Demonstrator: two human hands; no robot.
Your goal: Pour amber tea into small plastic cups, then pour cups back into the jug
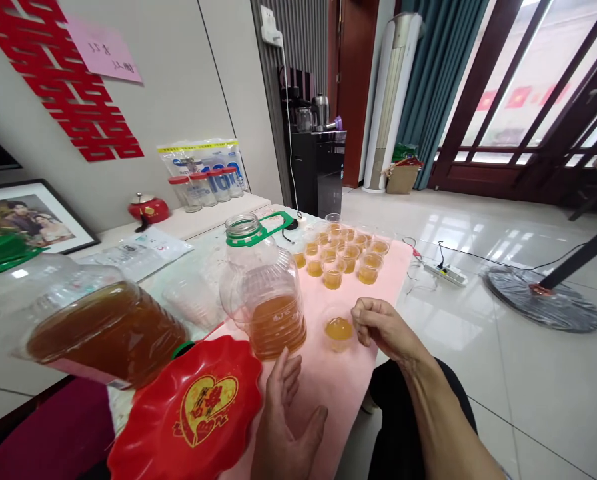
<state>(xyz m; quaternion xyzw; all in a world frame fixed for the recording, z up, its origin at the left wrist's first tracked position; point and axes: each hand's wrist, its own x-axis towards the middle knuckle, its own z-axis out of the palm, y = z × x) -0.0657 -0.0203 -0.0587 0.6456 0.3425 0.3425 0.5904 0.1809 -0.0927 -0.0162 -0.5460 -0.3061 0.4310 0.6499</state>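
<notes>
My left hand (283, 417) is open, fingers stretched toward the base of an upright clear plastic jug (263, 293) that is partly filled with amber liquid and has a green handle ring at its neck. My right hand (381, 323) is curled, its fingertips against a small clear cup (338, 331) of amber liquid on the pink table cover (338, 380). Several more filled small cups (346, 253) stand in a group farther along the cover. A second large jug (93, 327) of amber liquid lies tilted at the left.
A red plastic plate (193, 413) with a heart emblem sits near me at the table's front. Red-lidded jars (206, 187), a framed photo (28, 217) and a red pot (148, 208) stand by the wall. A power strip (446, 271) and fan base (543, 303) lie on the floor.
</notes>
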